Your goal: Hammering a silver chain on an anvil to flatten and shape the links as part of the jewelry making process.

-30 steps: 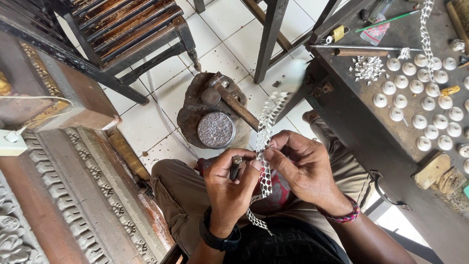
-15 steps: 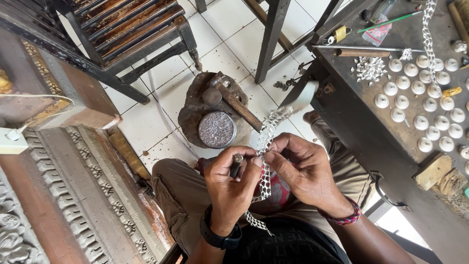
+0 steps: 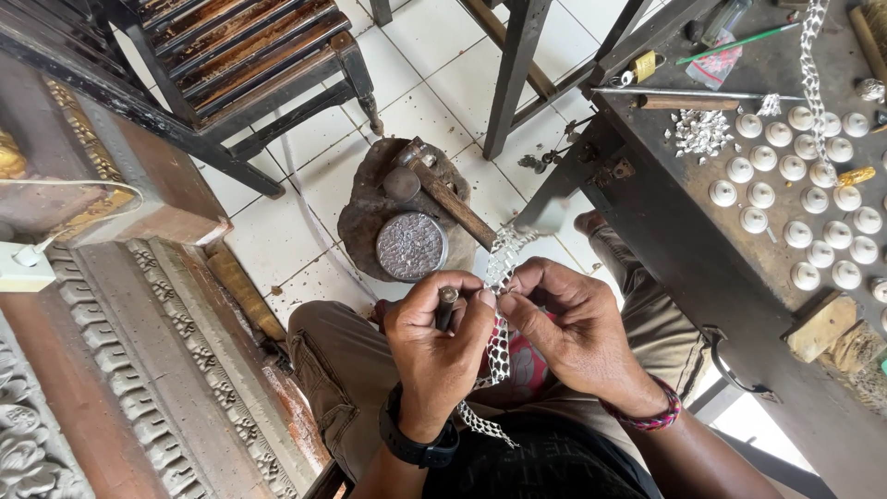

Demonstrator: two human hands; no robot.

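My left hand (image 3: 440, 349) grips a small dark-handled tool (image 3: 447, 305) and pinches a silver mesh chain strip (image 3: 500, 346) with its fingertips. My right hand (image 3: 573, 331) holds the same strip from the other side, thumb and forefinger meeting the left fingers. The strip's upper end (image 3: 504, 251) rises above both hands; its lower end (image 3: 480, 423) hangs below my left wrist over my lap. A black watch sits on the left wrist, a woven band on the right.
A stump (image 3: 388, 217) on the tiled floor carries a hammer (image 3: 434, 185) and a round textured metal block (image 3: 411, 246). The dark workbench (image 3: 702, 240) at right holds rows of white domes (image 3: 804, 208), another chain strip (image 3: 813, 65) and tools. Carved wood (image 3: 111, 370) lies left.
The strip's free upper end has swung slightly. Both hands stay in place, fingers shifting a little on the strip.
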